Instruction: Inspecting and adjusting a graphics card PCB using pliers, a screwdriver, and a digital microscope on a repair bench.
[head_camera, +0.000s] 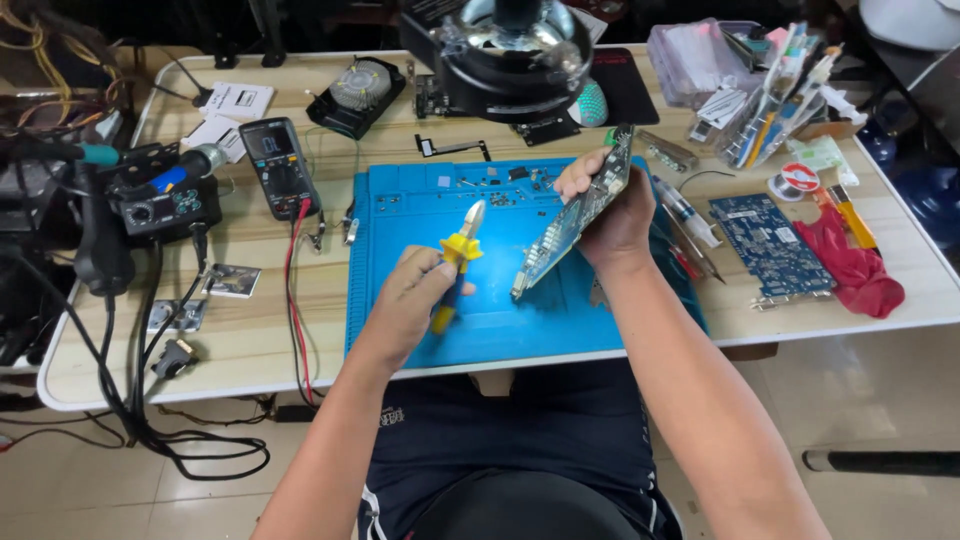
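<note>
While the left hand (412, 290) wraps its fingers (436, 268) closed around the handle of a yellow-and-blue tool (456, 266) whose pale metal tip points up and away, the right hand (608, 205) grips a long circuit board (572, 215) by its far end, holding it tilted on edge above the blue work mat (400, 240). The mat lies in the middle of a pale wood-grain desk (250, 340) with rounded white edging, and small screws and parts are scattered along the mat's far strip. To the left of the mat rest a dark multimeter (279, 165) with red leads trailing toward the near edge, and a soldering station (165, 200) with black cables dropping to the floor. Beyond the mat stand a round cooling fan (358, 92) and a large black ring-shaped lamp (515, 50). To the right lie a second blue circuit board (770, 245), a red cloth (855, 265) just beside it, and a clear organiser of tools (775, 95). The floor (880, 400) is pale glossy tile.
</note>
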